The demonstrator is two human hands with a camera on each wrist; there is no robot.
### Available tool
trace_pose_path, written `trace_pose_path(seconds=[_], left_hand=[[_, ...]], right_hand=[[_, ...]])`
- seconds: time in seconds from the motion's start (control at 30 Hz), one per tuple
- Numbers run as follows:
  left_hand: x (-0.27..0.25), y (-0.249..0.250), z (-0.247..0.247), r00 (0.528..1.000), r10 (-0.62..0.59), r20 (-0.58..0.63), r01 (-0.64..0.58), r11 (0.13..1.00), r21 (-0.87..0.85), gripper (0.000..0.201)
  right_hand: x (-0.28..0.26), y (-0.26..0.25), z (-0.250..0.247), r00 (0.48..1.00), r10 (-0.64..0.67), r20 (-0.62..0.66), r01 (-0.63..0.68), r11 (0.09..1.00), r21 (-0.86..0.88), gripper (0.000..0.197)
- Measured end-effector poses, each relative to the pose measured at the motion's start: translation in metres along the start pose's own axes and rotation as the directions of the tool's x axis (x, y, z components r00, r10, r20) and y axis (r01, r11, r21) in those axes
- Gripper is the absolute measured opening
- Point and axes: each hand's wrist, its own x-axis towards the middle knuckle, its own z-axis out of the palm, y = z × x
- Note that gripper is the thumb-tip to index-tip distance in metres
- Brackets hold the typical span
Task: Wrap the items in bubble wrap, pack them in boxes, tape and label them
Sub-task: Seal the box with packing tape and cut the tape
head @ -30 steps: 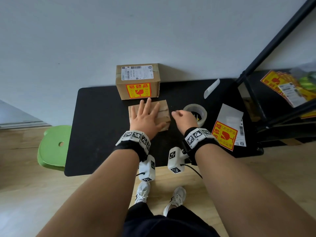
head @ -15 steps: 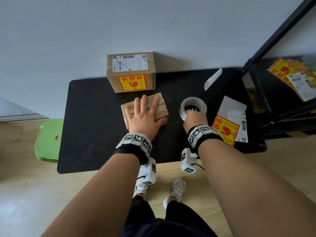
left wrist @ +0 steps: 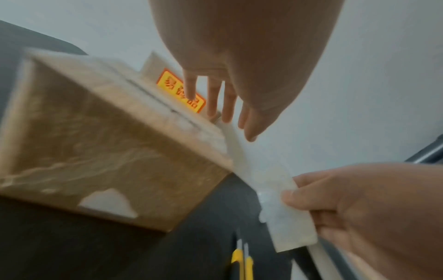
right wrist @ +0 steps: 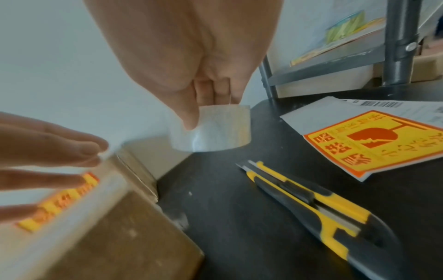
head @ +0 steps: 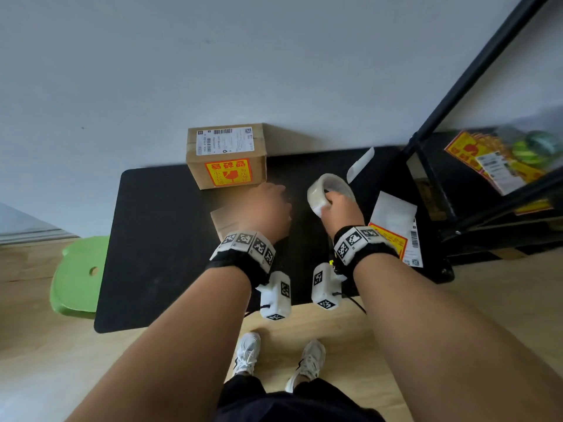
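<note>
A small brown cardboard box [head: 224, 223] lies on the black table [head: 158, 239], blurred in every view. My left hand [head: 268, 208] hovers over its far right part with straight fingers [left wrist: 215, 98] reaching past its far edge. My right hand [head: 330, 205] holds a roll of clear tape [head: 333, 184] just right of the box, lifted off the table, thumb on the outside [right wrist: 189, 121] and fingers inside the roll [right wrist: 213, 130]. In the left wrist view a pale strip of tape [left wrist: 242, 163] seems to run from the box's corner to the roll [left wrist: 290, 217].
A bigger sealed box [head: 227, 159] with a shipping label and a yellow fragile sticker stands at the back against the wall. A yellow-black utility knife [right wrist: 311, 204] and a sheet with a fragile sticker [right wrist: 374, 144] lie right of the roll. A black shelf frame [head: 432, 166] rises right; a green stool [head: 79, 275] stands left.
My right hand reached to the tape roll, gripped it and lifted it off the table toward the box. My left hand, flat on the small box before, slid toward its far right edge.
</note>
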Motion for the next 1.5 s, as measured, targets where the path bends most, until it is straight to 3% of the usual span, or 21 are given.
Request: trace_pose_path(seconds=[0.07,0.17,0.37,0.53,0.63,0.77,0.93,1.13,1.27,1.33,1.5], left_hand=[[0.008,0.012,-0.011,0.999,0.041,-0.014,-0.043,0.989,-0.139,0.039],[0.017,0.028,-0.026,0.998,0.064,0.005,-0.062,0.983,-0.171,0.035],[0.017,0.036,-0.038,0.995,0.097,-0.037,-0.102,0.979,-0.177,0.033],[0.013,0.039,-0.042,0.993,0.073,-0.098,-0.092,0.974,-0.209,0.016],[0.011,0.042,-0.045,0.995,0.093,-0.042,-0.1,0.972,-0.211,0.017],[0.013,0.051,-0.053,0.989,0.09,0.118,-0.079,0.992,-0.1,0.025],[0.015,0.048,-0.051,0.986,0.086,0.145,-0.083,0.996,-0.03,0.023],[0.012,0.048,-0.042,0.981,0.152,0.117,-0.14,0.985,-0.103,0.02],[0.012,0.049,-0.036,0.979,0.184,0.091,-0.165,0.968,-0.188,0.016],[0.014,0.05,-0.036,0.982,0.173,0.072,-0.154,0.965,-0.211,0.017],[0.026,0.045,-0.037,0.996,0.086,0.036,-0.075,0.969,-0.237,0.014]], right_hand=[[-0.005,-0.006,-0.01,0.999,-0.033,-0.031,0.036,0.992,0.117,0.024],[-0.011,-0.015,-0.021,0.995,-0.093,-0.042,0.1,0.968,0.232,0.022],[-0.024,-0.026,-0.038,0.987,-0.163,-0.002,0.156,0.942,0.296,0.016],[-0.03,-0.026,-0.042,0.987,-0.158,0.01,0.148,0.94,0.309,0.016],[-0.035,-0.024,-0.039,0.989,-0.145,-0.004,0.139,0.934,0.33,0.019],[-0.042,-0.022,-0.035,0.991,-0.135,-0.016,0.132,0.928,0.348,0.02],[-0.047,-0.025,-0.032,0.985,-0.167,-0.043,0.172,0.94,0.294,0.022],[-0.041,-0.019,-0.029,0.996,-0.072,-0.055,0.084,0.962,0.261,0.018],[-0.033,-0.012,-0.033,0.997,-0.008,-0.081,0.026,0.975,0.223,0.027],[-0.031,-0.01,-0.036,0.996,0.03,-0.083,-0.012,0.977,0.214,0.041],[-0.033,-0.014,-0.044,0.993,0.117,0.0,-0.105,0.887,0.449,0.045]])
